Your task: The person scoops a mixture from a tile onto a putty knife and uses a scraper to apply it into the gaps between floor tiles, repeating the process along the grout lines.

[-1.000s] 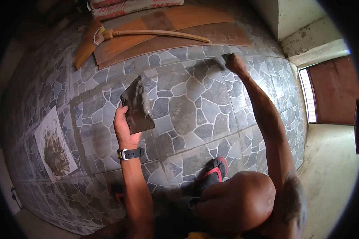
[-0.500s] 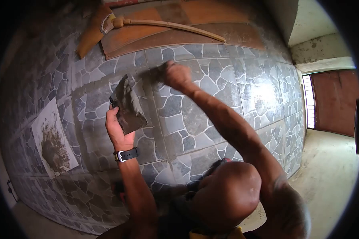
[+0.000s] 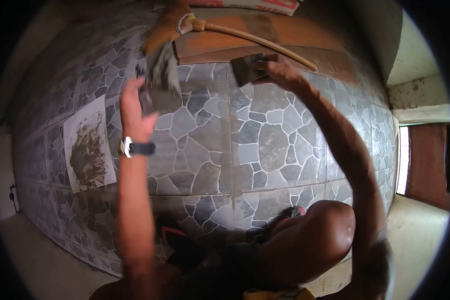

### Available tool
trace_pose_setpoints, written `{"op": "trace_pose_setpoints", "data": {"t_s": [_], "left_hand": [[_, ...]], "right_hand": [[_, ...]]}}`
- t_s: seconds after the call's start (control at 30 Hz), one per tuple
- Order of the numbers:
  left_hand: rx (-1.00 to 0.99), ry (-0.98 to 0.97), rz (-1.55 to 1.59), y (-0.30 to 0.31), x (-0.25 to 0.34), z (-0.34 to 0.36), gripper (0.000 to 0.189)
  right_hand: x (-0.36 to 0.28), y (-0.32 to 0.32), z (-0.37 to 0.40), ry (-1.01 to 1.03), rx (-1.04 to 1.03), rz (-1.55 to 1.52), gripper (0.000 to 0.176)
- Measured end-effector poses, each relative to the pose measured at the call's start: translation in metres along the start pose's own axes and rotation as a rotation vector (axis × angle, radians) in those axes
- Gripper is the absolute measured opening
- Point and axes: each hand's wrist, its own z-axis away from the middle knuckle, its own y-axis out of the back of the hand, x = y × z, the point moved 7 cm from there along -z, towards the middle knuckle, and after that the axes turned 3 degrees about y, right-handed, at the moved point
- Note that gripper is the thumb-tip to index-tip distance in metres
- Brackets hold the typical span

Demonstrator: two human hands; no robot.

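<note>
My left hand (image 3: pixel 136 112), with a watch on its wrist, grips a flat plate (image 3: pixel 160 100) carrying wet grey grout (image 3: pixel 164 65). Motion blurs both hand and plate. My right hand (image 3: pixel 282 72) is closed on a dark grey, flat, roughly square spreader (image 3: pixel 244 70), whose exact kind I cannot make out. It is over the far tile row, to the right of the plate. Below both hands lies a floor of grey stone-pattern tiles (image 3: pixel 270 107) with pale lines, and a grout-smeared joint (image 3: pixel 226 135) runs between them.
A white sheet smeared with grout (image 3: pixel 90 145) lies at left. Beyond the tiles are brown boards (image 3: pixel 265 42), with a wooden-handled broom (image 3: pixel 255 39) across them and a red-and-white bag (image 3: pixel 250 5) behind. My bent knee (image 3: pixel 330 225) is at lower right. A reddish door (image 3: pixel 427 165) stands far right.
My left hand has carried the plate farther away, toward the broom head. My right hand has shifted right, and its spreader now shows clearly. The camera view has swung too.
</note>
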Motion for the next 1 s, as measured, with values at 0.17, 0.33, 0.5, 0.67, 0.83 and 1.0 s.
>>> {"op": "trace_pose_setpoints", "data": {"t_s": [0.17,0.33,0.5,0.67,0.83,1.0], "left_hand": [[-0.286,0.073,-0.411,-0.073,0.117,-0.051,0.02],[-0.69,0.157,-0.412,-0.088,0.161,-0.004,0.037],[-0.022,0.007,-0.445,0.037,0.135,0.045,0.06],[0.083,0.116,-0.237,0.18,0.064,0.059,0.056],[0.239,0.251,-0.059,0.218,0.027,0.067,0.055],[0.039,0.275,0.14,0.209,0.015,0.042,0.055]], "right_hand": [[0.011,0.04,-0.013,-0.18,0.028,0.538,0.034],[0.05,0.037,-0.031,-0.286,0.19,0.724,0.028],[0.094,0.036,-0.05,-0.152,0.303,1.165,0.034],[0.096,-0.027,-0.071,-0.206,0.374,1.358,0.035],[0.103,-0.143,-0.045,0.626,0.068,1.679,0.009],[0.088,-0.177,0.005,0.429,-0.432,1.16,0.017]]}}
